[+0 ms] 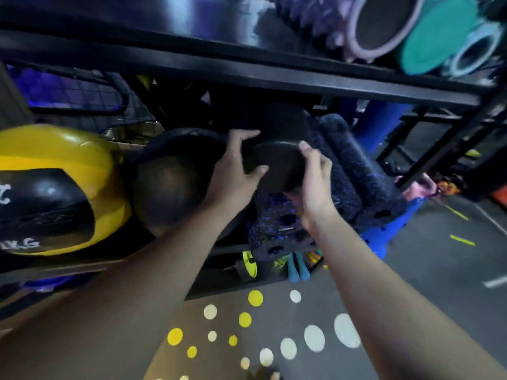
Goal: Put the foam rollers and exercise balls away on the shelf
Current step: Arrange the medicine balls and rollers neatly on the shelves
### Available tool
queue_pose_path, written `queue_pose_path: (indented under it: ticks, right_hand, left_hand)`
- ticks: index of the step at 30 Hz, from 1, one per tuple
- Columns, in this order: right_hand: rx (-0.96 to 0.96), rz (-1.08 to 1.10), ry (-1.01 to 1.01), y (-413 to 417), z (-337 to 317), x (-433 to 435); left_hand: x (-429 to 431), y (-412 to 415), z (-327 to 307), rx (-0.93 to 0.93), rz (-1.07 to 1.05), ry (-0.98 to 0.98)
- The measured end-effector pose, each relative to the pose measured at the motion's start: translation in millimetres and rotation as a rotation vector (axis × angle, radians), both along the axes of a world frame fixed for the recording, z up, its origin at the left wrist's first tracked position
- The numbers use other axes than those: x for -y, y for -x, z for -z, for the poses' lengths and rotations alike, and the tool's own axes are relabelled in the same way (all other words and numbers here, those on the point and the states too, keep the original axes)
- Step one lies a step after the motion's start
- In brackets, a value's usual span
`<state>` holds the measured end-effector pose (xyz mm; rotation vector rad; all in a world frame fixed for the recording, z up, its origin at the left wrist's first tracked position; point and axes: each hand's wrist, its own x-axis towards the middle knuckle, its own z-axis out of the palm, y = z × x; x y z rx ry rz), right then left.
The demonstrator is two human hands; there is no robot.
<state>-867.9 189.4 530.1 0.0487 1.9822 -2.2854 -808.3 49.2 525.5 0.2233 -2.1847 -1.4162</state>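
Black metal shelf (247, 75) frames the grip; yellow-black ball (55, 187) sits far left of it, speckled rollers (354, 171) just right and below. Black foam roller (274, 165) lies end-out in the middle bay, clamped between left hand (236, 171) and right hand (312, 185), both arms extended, fingers wrapped on its rim.

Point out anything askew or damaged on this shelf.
Nothing looks damaged. The speckled rollers lie stacked unevenly, ends jutting past the shelf edge. Both hands, left and right, hold a black roller only partly in.
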Motion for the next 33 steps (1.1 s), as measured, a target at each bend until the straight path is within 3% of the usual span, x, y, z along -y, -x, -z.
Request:
queue_pose_path:
  ticks: [4, 8, 12, 15, 19, 29, 33]
  right_hand:
    - [0.021, 0.069, -0.119, 34.9, -9.2, -65.4]
    - [0.1, -0.049, -0.238, 81.6, 13.3, -111.0]
    - [0.165, -0.124, -0.211, 94.4, 17.2, -133.0]
    - [0.144, -0.112, -0.199, 105.1, 13.7, -139.9]
    - [-0.016, -0.128, -0.347, 112.9, 12.9, -138.6]
    - [0.007, -0.104, -0.323, 93.8, 14.7, -146.4]
    - [-0.011, -0.019, -0.416, 49.9, 7.4, -149.9]
  left_hand:
    - [-63.0, 32.3, -15.8, 0.027, 0.074, 0.147]
    - [-91.2, 53.6, 4.8, 0.1, 0.062, 0.179]
    - [-106.9, 65.0, 16.6, 0.07, 0.059, 0.218]
    - [-116.5, 76.7, 17.6, 0.089, 0.089, 0.266]
    - [-119.0, 80.5, 18.9, 0.107, 0.028, 0.276]
    - [-129.1, 57.1, 15.8, 0.237, 0.081, 0.355]
    - [-118.6, 25.6, -2.7, 0.235, 0.019, 0.238]
